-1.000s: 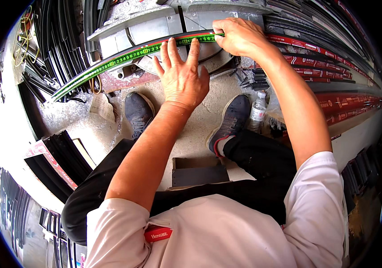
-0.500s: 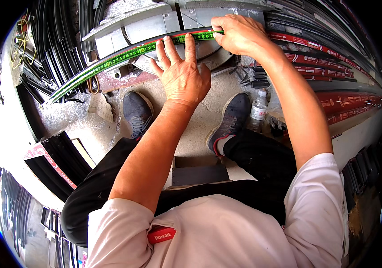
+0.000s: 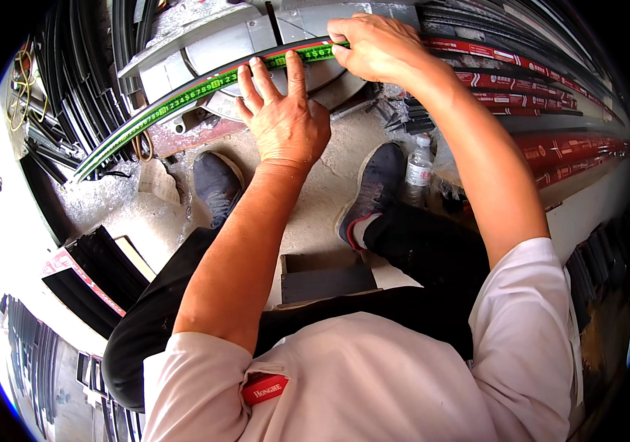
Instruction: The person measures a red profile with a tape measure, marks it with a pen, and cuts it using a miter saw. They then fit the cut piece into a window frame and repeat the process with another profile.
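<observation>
A green tape measure blade (image 3: 182, 98) runs along a long dark strip with a red-and-white edge (image 3: 228, 71), across a grey metal machine bed. My left hand (image 3: 285, 127) lies over the blade with fingers stretched out and spread, the tips pressing on blade and strip. At the right end of the visible blade my right hand (image 3: 383, 50) is closed, thumb and fingers pinching the tape against the strip. How much of the strip sits inside that grip is hidden by the fingers.
Black profiles (image 3: 83, 81) are heaped at far left; red-labelled strips (image 3: 506, 81) lie stacked to the right. A water bottle (image 3: 419, 171) stands beside my right shoe (image 3: 374, 184). A box of black pieces (image 3: 101, 269) is at lower left, a torn paper (image 3: 159, 181) on the floor.
The whole view has shifted slightly, so the scene sits a little further left. Both hands keep the same places on the tape measure and strip.
</observation>
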